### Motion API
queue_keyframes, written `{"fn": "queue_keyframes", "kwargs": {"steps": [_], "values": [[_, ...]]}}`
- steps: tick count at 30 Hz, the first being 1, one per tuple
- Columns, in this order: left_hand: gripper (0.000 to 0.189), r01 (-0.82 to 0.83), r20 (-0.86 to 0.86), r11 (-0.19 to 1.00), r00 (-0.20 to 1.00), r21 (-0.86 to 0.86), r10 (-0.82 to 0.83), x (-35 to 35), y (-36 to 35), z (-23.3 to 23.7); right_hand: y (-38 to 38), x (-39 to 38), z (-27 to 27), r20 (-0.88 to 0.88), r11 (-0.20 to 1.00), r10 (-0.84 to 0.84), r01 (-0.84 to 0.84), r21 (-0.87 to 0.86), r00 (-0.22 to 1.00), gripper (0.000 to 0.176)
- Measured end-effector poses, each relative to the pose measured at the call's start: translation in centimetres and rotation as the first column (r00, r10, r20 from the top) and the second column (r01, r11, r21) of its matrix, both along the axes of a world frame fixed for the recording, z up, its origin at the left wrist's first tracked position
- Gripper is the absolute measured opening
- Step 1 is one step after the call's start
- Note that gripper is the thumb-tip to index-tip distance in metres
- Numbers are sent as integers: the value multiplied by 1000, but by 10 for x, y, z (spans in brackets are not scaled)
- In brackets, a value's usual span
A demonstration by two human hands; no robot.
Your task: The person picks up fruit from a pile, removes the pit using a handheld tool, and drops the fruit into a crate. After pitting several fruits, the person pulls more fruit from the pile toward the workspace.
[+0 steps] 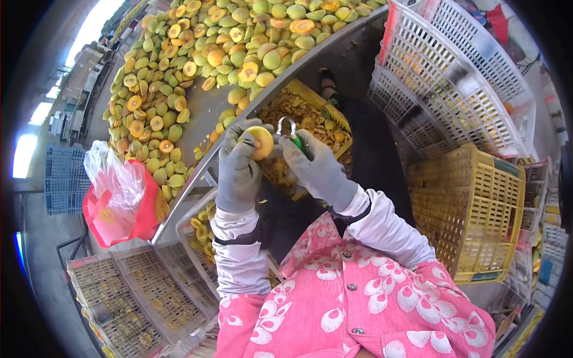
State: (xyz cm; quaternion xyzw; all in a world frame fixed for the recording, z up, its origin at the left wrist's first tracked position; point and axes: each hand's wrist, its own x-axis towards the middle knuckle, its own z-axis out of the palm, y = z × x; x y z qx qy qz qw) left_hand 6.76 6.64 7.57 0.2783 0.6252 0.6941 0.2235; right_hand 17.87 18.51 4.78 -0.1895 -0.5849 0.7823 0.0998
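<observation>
My left hand (237, 173), in a grey glove, grips a halved yellow peach (263, 144) with its cut face turned to the right. In my right hand (319, 170), also gloved, is a pitting knife with a green handle (297, 142); its curved metal loop points up and away from me, close beside the peach half. Both hands are held above a yellow crate (310, 92) of peach scraps near the table edge. Fingers partly cover the handle.
A metal table (209, 110) is heaped with halved peaches (239, 42). A red plastic bag (119, 206) hangs at its left corner. White crates (441, 77) and a yellow crate (471, 209) stand right; grey crates (134, 292) and a tub of peach pieces (203, 235) sit left.
</observation>
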Motion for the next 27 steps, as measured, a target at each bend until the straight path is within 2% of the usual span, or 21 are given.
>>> {"fn": "queue_keyframes", "kwargs": {"steps": [1,2,3,4,5,6,7,8,10,12,14,15,17,23,27], "values": [[35,-66,118,997,991,43,61,6,2,8,0,3,7,42,989,34,-28,-146,999,26],[38,-136,235,987,965,79,114,9,3,13,-2,6,16,40,989,42,-35,-143,998,26],[38,-88,206,982,977,170,52,6,4,9,-5,11,29,109,983,163,-151,-108,981,26],[38,-90,205,981,977,173,54,8,4,6,-9,16,35,182,961,274,-264,-80,944,26],[39,-93,268,964,963,247,24,12,6,3,-19,16,17,6,971,196,-195,135,981,30],[41,-99,328,943,945,319,-11,15,8,1,-23,13,10,8,972,194,-193,137,981,30],[39,-140,417,938,909,317,-5,17,7,-2,-26,10,3,27,969,132,-135,208,991,32],[39,-139,418,938,909,318,-7,17,8,-3,-27,9,-2,42,957,69,-78,278,997,34],[32,-248,653,883,753,399,-83,18,11,-2,-26,10,-1,22,951,73,-76,298,997,34],[30,-228,606,879,791,419,-84,25,12,-3,-27,10,-2,-8,943,54,-48,329,999,33],[39,-187,464,890,885,416,-31,31,15,-5,-29,9,-4,-41,939,23,-8,344,999,33],[39,-187,463,890,886,416,-31,33,17,-4,-29,9,-4,-73,934,-9,35,356,997,32],[47,-212,368,922,926,323,83,38,20,1,-29,7,-5,-71,922,-26,52,384,997,33],[52,-210,205,902,969,378,140,48,21,-5,-28,8,0,-44,886,-44,60,460,998,37],[52,-241,191,887,966,394,177,52,25,-4,-28,9,1,-48,841,-51,69,537,998,37]]}}
